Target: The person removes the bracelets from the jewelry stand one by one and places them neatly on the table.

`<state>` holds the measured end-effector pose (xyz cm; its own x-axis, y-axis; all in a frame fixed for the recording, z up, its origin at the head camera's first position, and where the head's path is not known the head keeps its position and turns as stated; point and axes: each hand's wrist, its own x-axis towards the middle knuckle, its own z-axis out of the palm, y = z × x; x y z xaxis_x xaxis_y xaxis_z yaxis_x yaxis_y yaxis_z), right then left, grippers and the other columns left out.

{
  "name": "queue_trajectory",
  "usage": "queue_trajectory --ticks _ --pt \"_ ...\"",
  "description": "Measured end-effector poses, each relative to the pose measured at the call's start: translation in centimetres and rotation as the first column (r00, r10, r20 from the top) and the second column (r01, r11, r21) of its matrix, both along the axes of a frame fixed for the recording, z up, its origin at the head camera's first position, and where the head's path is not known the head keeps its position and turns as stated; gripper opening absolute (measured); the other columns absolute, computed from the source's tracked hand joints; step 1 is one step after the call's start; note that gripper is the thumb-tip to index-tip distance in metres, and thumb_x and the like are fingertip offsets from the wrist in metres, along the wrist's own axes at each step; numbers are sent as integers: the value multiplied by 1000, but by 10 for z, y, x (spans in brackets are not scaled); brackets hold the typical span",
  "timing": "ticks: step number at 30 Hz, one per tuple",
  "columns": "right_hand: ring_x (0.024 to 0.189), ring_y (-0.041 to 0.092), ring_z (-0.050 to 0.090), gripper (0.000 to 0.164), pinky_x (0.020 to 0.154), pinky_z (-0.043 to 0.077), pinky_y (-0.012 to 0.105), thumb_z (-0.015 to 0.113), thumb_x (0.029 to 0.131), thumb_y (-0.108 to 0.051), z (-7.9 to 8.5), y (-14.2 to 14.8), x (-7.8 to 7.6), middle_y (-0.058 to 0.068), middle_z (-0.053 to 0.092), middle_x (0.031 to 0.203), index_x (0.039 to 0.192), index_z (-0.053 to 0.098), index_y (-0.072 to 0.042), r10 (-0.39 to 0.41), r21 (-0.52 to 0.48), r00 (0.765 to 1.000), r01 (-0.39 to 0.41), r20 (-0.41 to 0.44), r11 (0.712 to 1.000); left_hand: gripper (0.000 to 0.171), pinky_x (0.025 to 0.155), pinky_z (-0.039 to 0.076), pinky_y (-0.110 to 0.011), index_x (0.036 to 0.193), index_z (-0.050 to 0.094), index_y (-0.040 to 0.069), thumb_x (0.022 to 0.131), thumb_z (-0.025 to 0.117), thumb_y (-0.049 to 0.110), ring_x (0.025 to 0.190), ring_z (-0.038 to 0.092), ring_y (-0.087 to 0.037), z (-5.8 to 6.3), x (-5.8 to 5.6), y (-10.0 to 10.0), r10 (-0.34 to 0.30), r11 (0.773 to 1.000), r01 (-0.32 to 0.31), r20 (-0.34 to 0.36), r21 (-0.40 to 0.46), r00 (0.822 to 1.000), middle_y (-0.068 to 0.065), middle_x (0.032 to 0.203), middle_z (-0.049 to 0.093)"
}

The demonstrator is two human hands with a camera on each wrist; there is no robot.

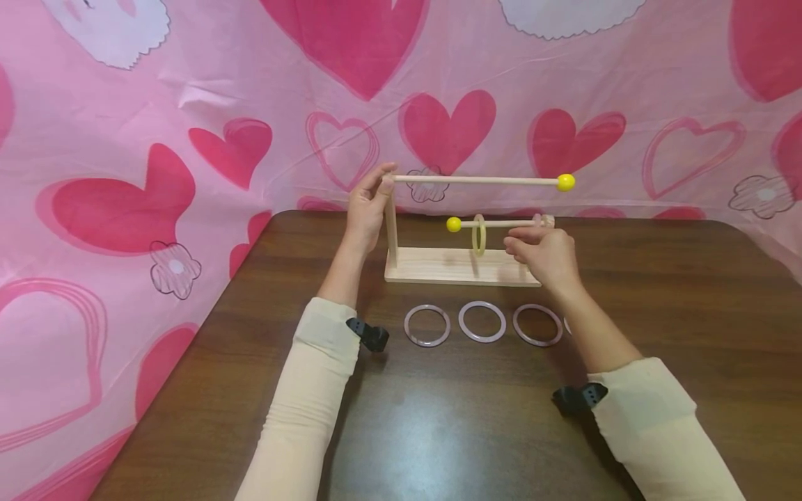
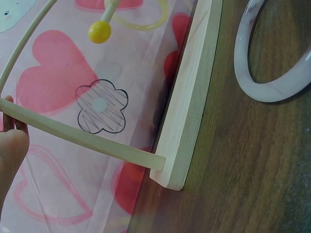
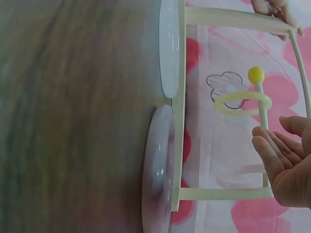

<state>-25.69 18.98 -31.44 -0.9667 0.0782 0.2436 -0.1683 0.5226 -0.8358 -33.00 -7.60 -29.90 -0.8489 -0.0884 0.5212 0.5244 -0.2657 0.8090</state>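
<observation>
A pale wooden stand point(image 1: 451, 270) has a base, two posts and two rods with yellow ball tips. My left hand point(image 1: 365, 212) grips the top of its left post, thumb in front and fingers behind. On the lower rod point(image 1: 498, 224) hangs a yellow ring point(image 3: 238, 111), a short way in from the ball tip. My right hand point(image 1: 551, 257) is at this rod between the ring and the right post, its fingers extended and thumb apart in the right wrist view. A second, pale pinkish ring point(image 3: 243, 170) hangs nearer the right post, mostly behind the hand in the head view.
In front of the base, several pale purple rings lie flat in a row on the brown table point(image 1: 401, 417), among them a left ring point(image 1: 428, 345) and a middle ring point(image 1: 482, 340). The right forearm partly covers the last. A pink heart-patterned cloth point(image 1: 250, 83) hangs behind.
</observation>
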Motion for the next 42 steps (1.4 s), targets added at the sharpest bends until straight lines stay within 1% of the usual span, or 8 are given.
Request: queue_trajectory --ticks 3,10,13,18,20,24,34,42 --pt "61 -4 61 28 59 50 17 65 86 -15 -2 -3 -3 21 67 88 105 66 5 23 25 1000 -23 2 999 27 86 42 -24 117 50 -12 91 52 -4 97 53 -7 0 0 0 0 1000 0 1 6 1000 0 107 62" --pt "76 25 67 32 58 51 18 67 85 -21 -7 -10 -9 19 68 87 104 67 4 58 61 998 -59 20 996 28 80 42 -22 117 50 -12 90 53 -2 89 52 -8 -1 -1 0 5 1000 -5 -8 -3 1000 7 98 61" --pt "76 31 67 33 56 51 18 67 85 -21 -8 -14 -10 20 68 85 103 66 7 93 100 995 -95 26 990 28 81 41 -22 117 50 -12 91 53 -2 91 52 -9 -1 -2 0 0 1000 0 -10 -3 1000 8 97 61" --pt "66 21 65 32 51 46 19 67 85 -21 -7 -19 -13 18 68 81 100 67 7 125 183 991 -130 38 974 28 82 41 -23 117 50 -11 91 53 -2 91 52 -9 -2 -3 -1 -1 1000 1 -5 1 1000 8 99 61" --pt "64 16 63 32 50 45 20 67 85 -22 -7 -21 -14 16 69 80 100 68 6 123 202 992 -129 42 971 28 82 42 -23 117 51 -11 91 53 -3 91 52 -8 -1 -3 -1 -2 1000 2 -6 3 1000 7 99 61" --pt "63 14 63 32 50 45 21 67 85 -24 -7 -23 -15 15 69 81 100 68 4 111 211 992 -120 54 970 28 84 41 -23 117 50 -12 91 51 -5 94 53 -7 -2 -3 -1 -13 1000 13 -16 2 1000 8 101 61" --pt "72 27 67 27 53 48 16 61 88 -16 -7 -26 -16 19 68 82 103 67 6 77 188 995 -87 61 978 28 84 42 -24 118 49 -12 91 51 -5 93 53 -7 -1 -3 0 -18 1000 18 -16 4 1000 8 102 61" --pt "73 25 67 25 53 48 17 60 87 -15 -8 -27 -17 17 68 82 102 68 4 43 168 998 -50 46 985 28 84 42 -23 118 50 -11 91 51 -4 93 53 -7 0 -2 0 -19 1000 19 -2 8 1000 9 100 61"
